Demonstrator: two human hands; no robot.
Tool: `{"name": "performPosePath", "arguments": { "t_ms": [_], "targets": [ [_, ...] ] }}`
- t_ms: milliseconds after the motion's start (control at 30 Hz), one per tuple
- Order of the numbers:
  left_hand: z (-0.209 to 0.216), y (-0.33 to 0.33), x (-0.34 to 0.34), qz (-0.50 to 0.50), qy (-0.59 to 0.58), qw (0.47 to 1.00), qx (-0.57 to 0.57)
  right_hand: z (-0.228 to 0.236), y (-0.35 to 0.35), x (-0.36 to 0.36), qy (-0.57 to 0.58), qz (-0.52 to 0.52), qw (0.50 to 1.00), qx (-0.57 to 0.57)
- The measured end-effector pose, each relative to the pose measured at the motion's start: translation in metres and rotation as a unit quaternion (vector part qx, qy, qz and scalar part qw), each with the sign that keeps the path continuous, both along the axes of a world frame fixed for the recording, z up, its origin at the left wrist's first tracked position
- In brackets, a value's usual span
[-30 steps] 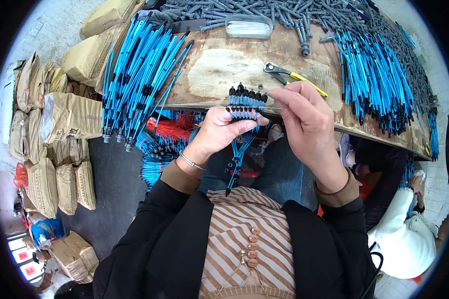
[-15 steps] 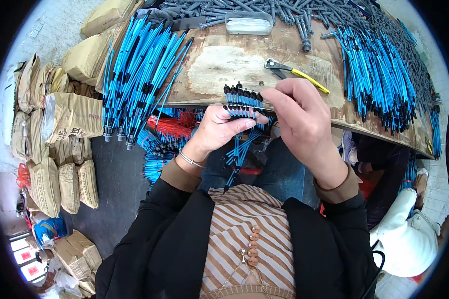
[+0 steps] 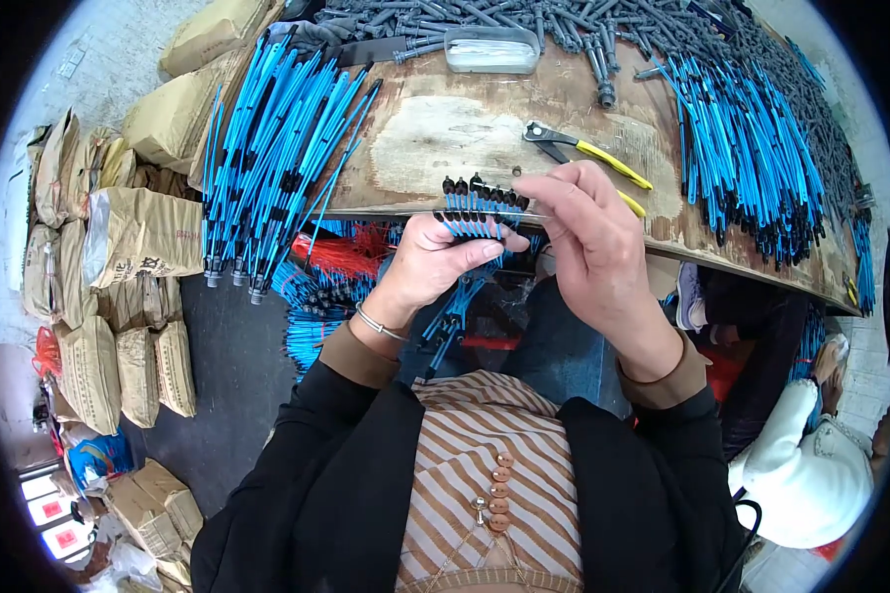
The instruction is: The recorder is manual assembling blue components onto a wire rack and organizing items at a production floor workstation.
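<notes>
In front of me, just off the table's near edge, my left hand is closed round a bundle of thin blue tubes with black end pieces. Their black tips point up and away in rows, and the lower lengths hang below my hand. My right hand is at the bundle's right side, thumb and fingers pinched together. A thin strip runs across the bundle toward these fingertips; its kind is hard to make out. Beyond the right hand lie yellow-handled cutting pliers on the wooden table.
Blue tubes pile up at the table's left, with another pile at right. Grey plastic fittings cover the far side, near a clear box of white strips. Brown sacks stand left. A white-sleeved person sits at right.
The bundle has tilted a little, and my right hand has shifted slightly left at its side. The person at right has moved an arm.
</notes>
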State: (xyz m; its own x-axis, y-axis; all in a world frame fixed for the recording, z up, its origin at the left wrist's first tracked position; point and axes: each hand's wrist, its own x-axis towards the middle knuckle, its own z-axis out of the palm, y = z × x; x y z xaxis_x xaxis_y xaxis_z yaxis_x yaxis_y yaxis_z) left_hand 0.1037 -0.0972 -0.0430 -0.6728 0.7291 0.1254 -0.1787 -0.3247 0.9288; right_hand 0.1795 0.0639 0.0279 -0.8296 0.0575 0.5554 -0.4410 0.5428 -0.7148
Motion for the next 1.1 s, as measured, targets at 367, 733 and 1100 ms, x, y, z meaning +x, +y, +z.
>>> {"name": "performPosePath", "arguments": {
  "t_ms": [367,733,1100],
  "targets": [
    [0.002,0.001,0.000,0.028,0.020,0.999,-0.012,0.002,-0.001,-0.001,0.007,-0.065,0.993,0.103],
    [0.000,0.003,0.000,0.045,0.080,0.996,0.002,-0.001,-0.009,-0.002,0.057,-0.083,0.991,0.085],
    [0.003,0.003,0.003,0.049,0.081,0.995,-0.033,-0.002,-0.010,-0.007,0.081,-0.078,0.989,0.096]
  ]
}}
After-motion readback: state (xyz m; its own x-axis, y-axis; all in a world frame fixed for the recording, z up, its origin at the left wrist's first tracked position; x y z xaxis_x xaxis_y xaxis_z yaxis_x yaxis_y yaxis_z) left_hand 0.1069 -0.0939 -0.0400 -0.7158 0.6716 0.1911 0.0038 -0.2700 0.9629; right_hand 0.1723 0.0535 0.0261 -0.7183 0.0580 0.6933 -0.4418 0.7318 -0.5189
